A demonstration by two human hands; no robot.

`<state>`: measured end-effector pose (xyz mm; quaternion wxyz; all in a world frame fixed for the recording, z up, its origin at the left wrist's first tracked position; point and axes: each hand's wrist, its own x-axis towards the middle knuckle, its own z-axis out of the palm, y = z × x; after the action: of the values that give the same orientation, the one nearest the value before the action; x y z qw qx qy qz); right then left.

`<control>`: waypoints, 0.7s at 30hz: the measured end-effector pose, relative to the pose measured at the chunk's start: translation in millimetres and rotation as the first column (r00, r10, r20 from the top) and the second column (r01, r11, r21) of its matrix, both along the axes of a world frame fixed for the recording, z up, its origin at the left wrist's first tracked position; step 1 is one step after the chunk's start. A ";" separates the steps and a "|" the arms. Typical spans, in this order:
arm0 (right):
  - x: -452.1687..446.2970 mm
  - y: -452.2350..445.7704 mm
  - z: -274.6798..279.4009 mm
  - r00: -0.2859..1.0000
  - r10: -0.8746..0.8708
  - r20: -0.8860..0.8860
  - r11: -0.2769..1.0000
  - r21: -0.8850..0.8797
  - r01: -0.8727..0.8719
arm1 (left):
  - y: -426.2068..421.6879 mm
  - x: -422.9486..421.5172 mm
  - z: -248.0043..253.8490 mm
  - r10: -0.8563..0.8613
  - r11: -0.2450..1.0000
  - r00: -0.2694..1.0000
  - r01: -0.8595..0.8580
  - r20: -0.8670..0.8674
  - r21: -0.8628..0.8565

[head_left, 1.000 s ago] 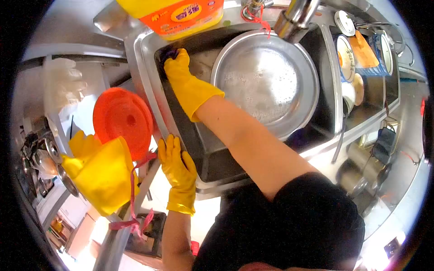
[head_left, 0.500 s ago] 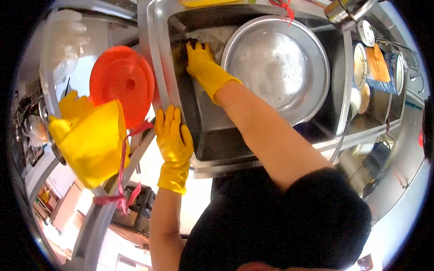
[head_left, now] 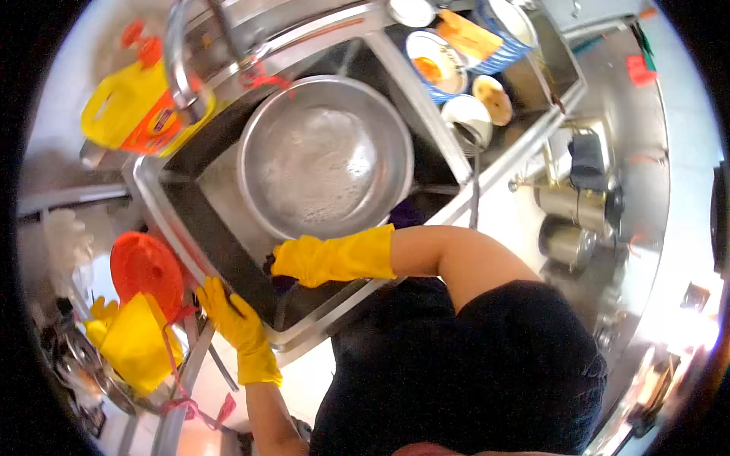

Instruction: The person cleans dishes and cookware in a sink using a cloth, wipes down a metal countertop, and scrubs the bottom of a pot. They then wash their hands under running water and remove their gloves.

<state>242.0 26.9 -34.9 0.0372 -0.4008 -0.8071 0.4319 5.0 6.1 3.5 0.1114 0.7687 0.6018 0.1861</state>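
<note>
My right hand, in a yellow rubber glove, is low inside the metal sink, near its front wall. Its fingers are closed on a dark purple scrubbing cloth, mostly hidden beneath the glove. My left hand, gloved too, lies open on the sink's left rim. A big round steel basin with a little water and suds sits in the sink, just beyond my right hand.
Behind the sink stand a yellow detergent jug and a faucet. Stacked bowls fill the right compartment. At left are a red plastic lid or basin and a hanging yellow glove.
My right hand has moved from the sink's far left corner to the front wall, still gripping the dark cloth. My left hand stays on the rim. The camera view has turned and shifted.
</note>
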 end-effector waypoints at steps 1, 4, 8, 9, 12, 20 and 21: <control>22.2 8.5 16.4 0.995 -0.103 -0.003 0.994 0.030 0.103 | -0.1 2.0 -0.5 -0.021 1.000 1.000 0.021 -0.018 0.010; 83.6 24.3 37.6 0.929 -0.370 -0.015 0.920 0.136 0.368 | -0.1 7.8 1.4 -0.018 1.000 0.995 0.019 -0.101 0.004; 142.8 25.4 47.0 0.826 -0.562 -0.034 0.778 0.317 0.542 | -8.9 5.3 -4.4 -0.036 0.999 0.993 0.035 -0.115 -0.012; 161.4 23.2 58.5 0.819 -0.569 -0.078 0.749 0.362 0.555 | -9.0 4.6 -4.0 -0.030 0.999 0.994 0.027 -0.106 -0.022; 244.1 15.0 102.4 0.706 -0.665 0.244 0.745 0.281 0.605 | -13.4 10.2 2.1 0.023 0.999 0.997 -0.026 -0.072 -0.044; 439.2 -58.5 50.9 0.306 -0.839 0.449 0.511 0.459 0.727 | -28.6 110.7 17.4 0.162 0.986 0.942 -0.166 0.295 -0.011; 446.8 -56.3 27.6 0.268 -0.826 0.495 0.501 0.430 0.751 | -31.6 132.1 21.4 0.146 0.988 0.925 -0.122 0.350 -0.090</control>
<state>688.7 -29.3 -7.3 -0.0132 -0.8663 -0.4787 0.1422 137.1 -25.5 24.9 0.2307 0.6752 0.6287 0.3091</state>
